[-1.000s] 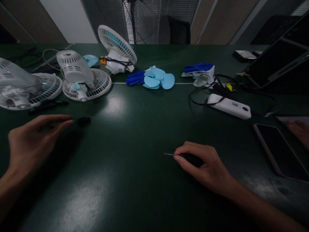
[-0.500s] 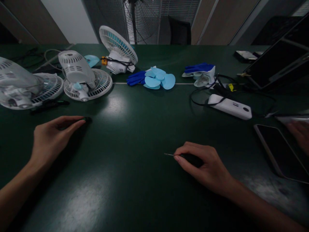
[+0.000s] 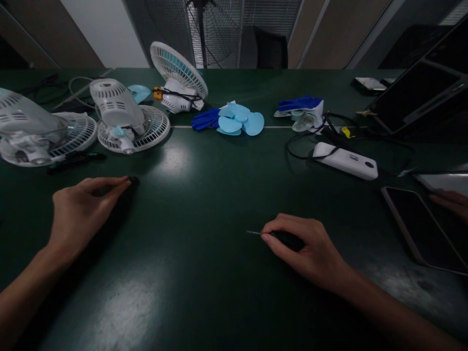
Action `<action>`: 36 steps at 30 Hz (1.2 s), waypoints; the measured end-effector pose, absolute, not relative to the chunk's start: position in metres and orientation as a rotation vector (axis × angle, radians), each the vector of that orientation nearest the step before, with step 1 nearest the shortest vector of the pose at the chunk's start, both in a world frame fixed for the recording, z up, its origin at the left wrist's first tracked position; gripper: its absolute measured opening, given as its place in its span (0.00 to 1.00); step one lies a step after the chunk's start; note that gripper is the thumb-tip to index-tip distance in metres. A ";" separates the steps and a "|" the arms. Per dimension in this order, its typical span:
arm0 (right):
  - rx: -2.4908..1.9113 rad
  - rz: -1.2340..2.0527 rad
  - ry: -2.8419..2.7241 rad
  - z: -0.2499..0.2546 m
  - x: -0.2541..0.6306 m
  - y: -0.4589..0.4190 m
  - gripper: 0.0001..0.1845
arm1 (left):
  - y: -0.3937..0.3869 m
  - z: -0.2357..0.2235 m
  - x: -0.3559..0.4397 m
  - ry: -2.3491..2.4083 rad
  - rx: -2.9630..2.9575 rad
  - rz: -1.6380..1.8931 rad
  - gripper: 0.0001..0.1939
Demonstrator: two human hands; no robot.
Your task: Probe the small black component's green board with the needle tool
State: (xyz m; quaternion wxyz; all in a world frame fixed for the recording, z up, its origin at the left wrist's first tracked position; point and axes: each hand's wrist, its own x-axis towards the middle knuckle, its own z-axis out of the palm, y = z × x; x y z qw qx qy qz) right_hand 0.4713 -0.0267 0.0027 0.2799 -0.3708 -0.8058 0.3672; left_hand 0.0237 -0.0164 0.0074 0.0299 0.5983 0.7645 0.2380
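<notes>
At the left, my left hand (image 3: 86, 207) pinches a small dark object (image 3: 133, 181) between thumb and fingertips, low over the green table (image 3: 204, 195). Its kind cannot be made out. My right hand (image 3: 305, 248), right of centre, is closed around the dark handle of a screwdriver (image 3: 288, 240). The thin metal shaft points left, close above the tabletop. Beyond my left hand lies a dark tool (image 3: 75, 161), beside a white fan (image 3: 36, 131) that rests on its grille.
Another white fan (image 3: 124, 109) lies face down, with a third fan (image 3: 179, 75) behind. A light blue fan blade (image 3: 241, 119) touches blue gloves (image 3: 205, 119). More gloves (image 3: 303, 112), a white power bank-like box (image 3: 345, 161) and a phone (image 3: 424, 229) are right. Another person's hand (image 3: 451, 201) shows there.
Both of my hands stay nearly in place, grips unchanged. The other person's hand at the right edge has shifted slightly. The view has moved a little.
</notes>
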 end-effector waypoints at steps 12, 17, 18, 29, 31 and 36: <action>-0.999 0.960 -2.178 0.004 0.470 -0.028 0.04 | -0.021 0.001 0.022 2.286 2.512 0.355 0.26; -1.004 0.971 -2.169 0.003 0.470 -0.027 0.04 | -0.019 0.008 0.043 2.132 1.814 0.804 0.23; -1.005 0.963 -2.167 0.003 0.469 -0.027 0.04 | -0.020 0.009 0.053 2.064 1.736 0.795 0.22; -0.952 0.947 -2.228 0.006 0.474 -0.028 0.05 | -0.039 -0.001 0.209 1.075 1.973 0.657 0.07; -0.948 0.940 -2.257 0.006 0.477 -0.027 0.05 | -0.040 -0.003 0.214 1.043 1.988 0.661 0.07; -0.999 0.958 -2.285 0.006 0.479 -0.025 0.06 | -0.040 -0.004 0.208 1.039 1.994 0.634 0.08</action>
